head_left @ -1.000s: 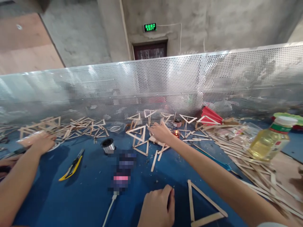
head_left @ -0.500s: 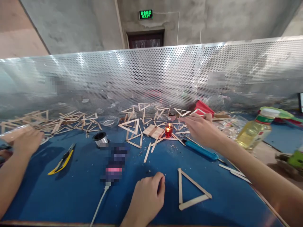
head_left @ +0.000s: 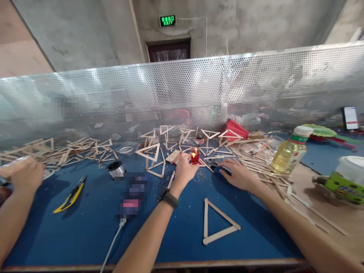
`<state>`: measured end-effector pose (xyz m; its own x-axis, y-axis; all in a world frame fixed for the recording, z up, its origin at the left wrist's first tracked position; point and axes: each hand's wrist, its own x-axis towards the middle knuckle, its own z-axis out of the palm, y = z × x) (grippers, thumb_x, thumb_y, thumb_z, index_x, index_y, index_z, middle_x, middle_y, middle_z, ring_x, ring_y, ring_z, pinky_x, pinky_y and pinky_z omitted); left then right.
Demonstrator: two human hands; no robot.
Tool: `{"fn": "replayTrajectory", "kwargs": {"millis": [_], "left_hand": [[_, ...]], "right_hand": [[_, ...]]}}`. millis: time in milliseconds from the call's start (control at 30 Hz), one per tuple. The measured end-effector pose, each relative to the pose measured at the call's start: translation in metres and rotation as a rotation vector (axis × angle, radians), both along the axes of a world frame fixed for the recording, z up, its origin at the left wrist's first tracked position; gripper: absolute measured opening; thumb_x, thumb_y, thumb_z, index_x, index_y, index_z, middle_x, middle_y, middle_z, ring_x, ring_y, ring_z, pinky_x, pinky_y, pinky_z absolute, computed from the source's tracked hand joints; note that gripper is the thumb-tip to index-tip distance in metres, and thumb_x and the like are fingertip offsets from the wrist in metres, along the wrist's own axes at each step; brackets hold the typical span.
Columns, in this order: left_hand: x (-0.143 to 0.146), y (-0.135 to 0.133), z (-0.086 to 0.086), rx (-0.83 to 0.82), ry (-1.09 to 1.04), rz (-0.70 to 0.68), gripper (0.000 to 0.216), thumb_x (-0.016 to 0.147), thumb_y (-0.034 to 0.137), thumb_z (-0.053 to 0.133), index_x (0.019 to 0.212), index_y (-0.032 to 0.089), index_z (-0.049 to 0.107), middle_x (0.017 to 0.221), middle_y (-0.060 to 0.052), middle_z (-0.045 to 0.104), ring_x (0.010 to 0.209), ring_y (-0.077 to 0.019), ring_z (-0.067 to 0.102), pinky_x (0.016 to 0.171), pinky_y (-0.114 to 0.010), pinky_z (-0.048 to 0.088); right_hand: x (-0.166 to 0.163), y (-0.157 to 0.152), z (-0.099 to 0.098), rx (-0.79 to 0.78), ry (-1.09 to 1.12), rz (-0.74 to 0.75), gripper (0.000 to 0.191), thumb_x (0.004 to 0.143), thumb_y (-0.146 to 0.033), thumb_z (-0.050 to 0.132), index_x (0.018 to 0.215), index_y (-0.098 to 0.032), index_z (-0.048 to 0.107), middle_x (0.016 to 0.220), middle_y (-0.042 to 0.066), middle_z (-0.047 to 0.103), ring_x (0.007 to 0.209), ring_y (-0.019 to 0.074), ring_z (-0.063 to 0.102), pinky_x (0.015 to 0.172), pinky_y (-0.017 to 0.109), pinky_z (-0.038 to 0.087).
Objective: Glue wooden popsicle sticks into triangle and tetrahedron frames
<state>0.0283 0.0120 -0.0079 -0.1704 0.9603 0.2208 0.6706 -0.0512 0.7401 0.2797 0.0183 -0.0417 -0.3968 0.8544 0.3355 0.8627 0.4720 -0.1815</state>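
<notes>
My left hand (head_left: 185,170), with a dark watch at the wrist, reaches in beside a red glass candle (head_left: 195,156) with a lit flame. Its fingers overlap a small stack of craft sticks (head_left: 172,156); whether they grip anything is hidden. My right hand (head_left: 237,174) is closed over a blue utility knife (head_left: 217,170) lying on the table right of the candle. Closer to me, a triangle of three craft sticks (head_left: 205,220) lies flat. More stick triangles (head_left: 149,152) stand and lean behind the left hand.
Another person's hand (head_left: 28,174) rests at the far left. Nearby are yellow-handled cutters (head_left: 71,197), a wire spool (head_left: 116,169) and a blurred, cabled device (head_left: 132,199). Loose sticks (head_left: 256,165), an oil bottle (head_left: 291,151) and a white-lidded tub (head_left: 348,182) occupy the right.
My left hand has gone forward from the front of the table to the candle. The right has come down from behind the candle onto the blue knife. The view has shifted slightly right.
</notes>
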Motion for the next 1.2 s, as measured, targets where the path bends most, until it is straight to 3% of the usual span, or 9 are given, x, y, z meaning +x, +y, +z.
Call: {"fn": "replayTrajectory", "kwargs": {"millis": [100, 267, 467, 767, 900, 1000, 1133, 1200], "left_hand": [[0.004, 0.025, -0.020, 0.011, -0.134, -0.030, 0.060, 0.070, 0.024, 0.087, 0.120, 0.012, 0.054, 0.115, -0.017, 0.071, 0.102, -0.0250, 0.071, 0.081, -0.029, 0.051], [0.002, 0.046, -0.034, 0.087, -0.016, -0.036, 0.036, 0.074, 0.026, 0.084, 0.104, 0.015, 0.066, 0.102, -0.011, 0.075, 0.091, -0.0225, 0.071, 0.079, -0.029, 0.052], [0.002, 0.061, -0.030, 0.079, 0.058, -0.057, 0.031, 0.073, 0.030, 0.086, 0.095, 0.014, 0.071, 0.096, -0.012, 0.076, 0.088, -0.0249, 0.071, 0.078, -0.031, 0.051], [0.005, 0.051, -0.015, 0.038, 0.092, -0.116, 0.029, 0.079, 0.027, 0.081, 0.101, 0.011, 0.071, 0.101, -0.015, 0.077, 0.091, -0.0243, 0.071, 0.077, -0.030, 0.050], [0.001, 0.030, 0.004, -0.019, 0.141, -0.153, 0.028, 0.077, 0.025, 0.083, 0.098, 0.011, 0.071, 0.102, -0.015, 0.076, 0.091, -0.0256, 0.071, 0.076, -0.031, 0.050], [-0.008, -0.006, 0.021, -0.074, 0.183, -0.205, 0.016, 0.082, 0.020, 0.075, 0.096, 0.013, 0.073, 0.094, -0.011, 0.077, 0.089, -0.0245, 0.070, 0.079, -0.031, 0.049], [-0.014, -0.072, 0.035, -0.289, 0.241, -0.428, 0.027, 0.090, 0.045, 0.063, 0.094, 0.020, 0.074, 0.094, -0.007, 0.076, 0.081, -0.0225, 0.069, 0.070, -0.031, 0.049], [-0.011, -0.099, 0.032, -0.324, 0.265, -0.453, 0.031, 0.088, 0.049, 0.065, 0.100, 0.022, 0.073, 0.094, -0.006, 0.074, 0.083, -0.0232, 0.068, 0.069, -0.031, 0.048]], "right_hand": [[0.008, 0.001, -0.006, -0.066, 0.041, -0.008, 0.035, 0.099, -0.047, 0.047, 0.119, -0.028, 0.070, 0.132, 0.009, 0.066, 0.122, 0.0316, 0.059, 0.100, 0.049, 0.043], [0.012, -0.001, -0.006, -0.123, 0.049, -0.002, 0.039, 0.098, -0.052, 0.048, 0.118, -0.026, 0.070, 0.130, 0.012, 0.065, 0.123, 0.0334, 0.057, 0.098, 0.050, 0.042], [0.010, -0.001, -0.008, -0.132, 0.043, -0.014, 0.041, 0.099, -0.050, 0.045, 0.122, -0.024, 0.067, 0.129, 0.013, 0.066, 0.123, 0.0334, 0.056, 0.097, 0.052, 0.041], [0.008, -0.005, -0.008, -0.147, 0.055, -0.040, 0.040, 0.101, -0.047, 0.043, 0.124, -0.023, 0.065, 0.131, 0.014, 0.064, 0.125, 0.0338, 0.054, 0.096, 0.053, 0.042], [0.009, -0.005, -0.008, -0.148, 0.044, -0.020, 0.042, 0.100, -0.049, 0.043, 0.125, -0.023, 0.065, 0.132, 0.014, 0.064, 0.125, 0.0339, 0.055, 0.097, 0.053, 0.042], [0.011, -0.005, -0.009, -0.150, 0.034, -0.013, 0.042, 0.099, -0.050, 0.046, 0.125, -0.023, 0.065, 0.131, 0.014, 0.064, 0.125, 0.0342, 0.055, 0.100, 0.055, 0.040], [0.010, -0.006, -0.008, -0.141, 0.027, -0.022, 0.040, 0.099, -0.048, 0.047, 0.125, -0.023, 0.065, 0.131, 0.012, 0.064, 0.124, 0.0333, 0.057, 0.102, 0.055, 0.039], [0.009, -0.007, -0.007, -0.138, 0.025, -0.034, 0.040, 0.099, -0.047, 0.047, 0.125, -0.023, 0.065, 0.132, 0.012, 0.064, 0.125, 0.0333, 0.056, 0.102, 0.055, 0.039]]}}
